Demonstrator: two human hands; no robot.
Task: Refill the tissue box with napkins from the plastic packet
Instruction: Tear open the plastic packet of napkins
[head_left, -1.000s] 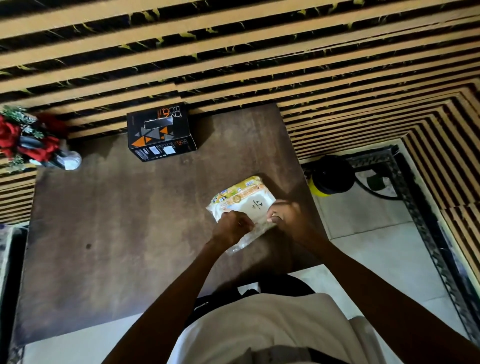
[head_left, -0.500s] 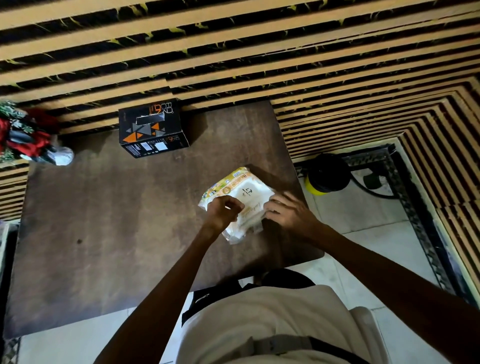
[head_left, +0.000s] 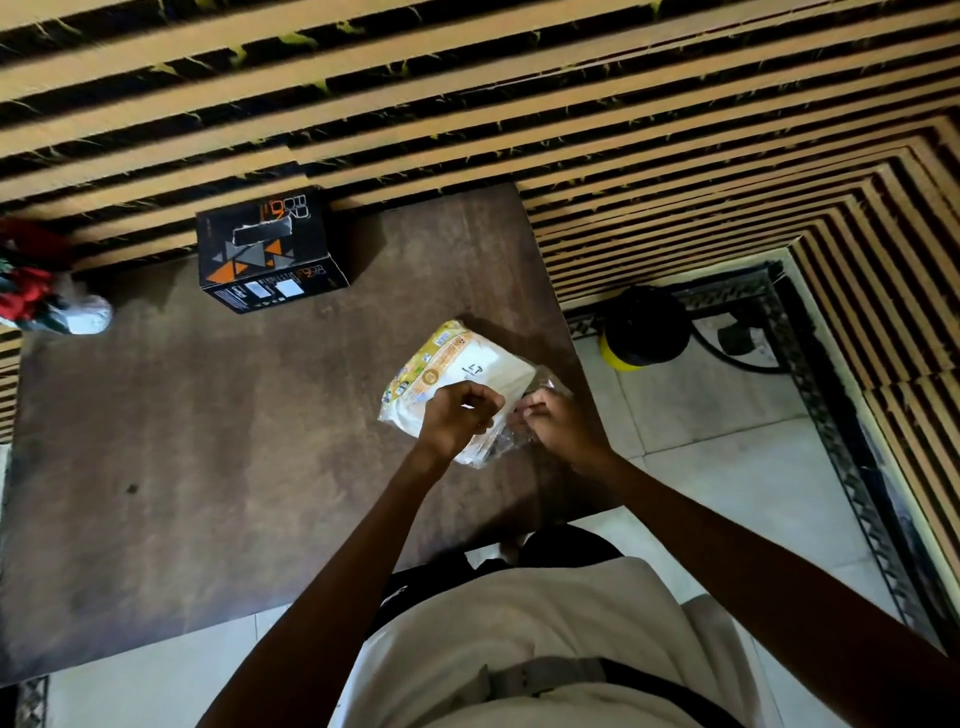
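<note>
The plastic packet (head_left: 470, 366) of white napkins, with a yellow printed band, lies on the brown table (head_left: 208, 441) near its right edge. My left hand (head_left: 454, 418) is closed on the packet's near side. My right hand (head_left: 558, 426) pinches the clear plastic film at the packet's right end. The film there looks pulled loose and crinkled. The black tissue box (head_left: 267, 254) with orange and grey triangles stands at the table's far edge, well to the left of both hands, its top slot showing.
A red flower arrangement with a white base (head_left: 49, 306) sits at the table's left far corner. A black and yellow round object (head_left: 644, 327) with a cable lies on the tiled floor to the right. A striped slatted wall runs behind the table.
My right hand has gone from resting flat beside the packet to pinching its plastic film. My left hand stays closed on the packet, which has barely shifted.
</note>
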